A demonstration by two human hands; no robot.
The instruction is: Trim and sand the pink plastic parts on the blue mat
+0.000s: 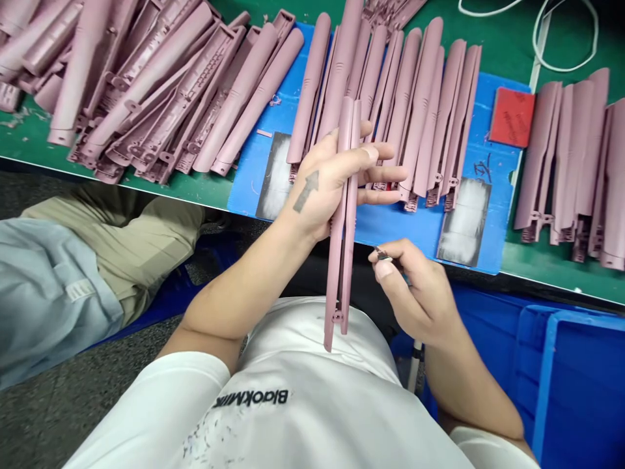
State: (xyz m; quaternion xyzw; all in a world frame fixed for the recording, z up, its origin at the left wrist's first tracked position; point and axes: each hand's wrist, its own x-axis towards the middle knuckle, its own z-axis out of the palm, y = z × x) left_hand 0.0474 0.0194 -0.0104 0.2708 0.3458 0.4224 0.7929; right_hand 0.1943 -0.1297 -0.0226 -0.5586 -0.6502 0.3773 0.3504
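Observation:
My left hand (336, 182) is wrapped round two long pink plastic shells (342, 260), held upright side by side over my lap, their lower ends near my white shirt. My right hand (415, 293) sits just to the right of them, fingers pinched on a small dark tool (383, 255) whose tip points at the shells without touching them. A row of similar pink shells (415, 104) lies on the blue mat (390, 225) right behind my left hand.
A big heap of pink shells (146, 85) covers the green table (195, 189) at the left; more lie at the right (576, 163). A red pad (512, 117) and white cable (566, 39) sit far right. Blue crate (576, 378) stands beside my right leg. Another person's legs (73, 273) are at left.

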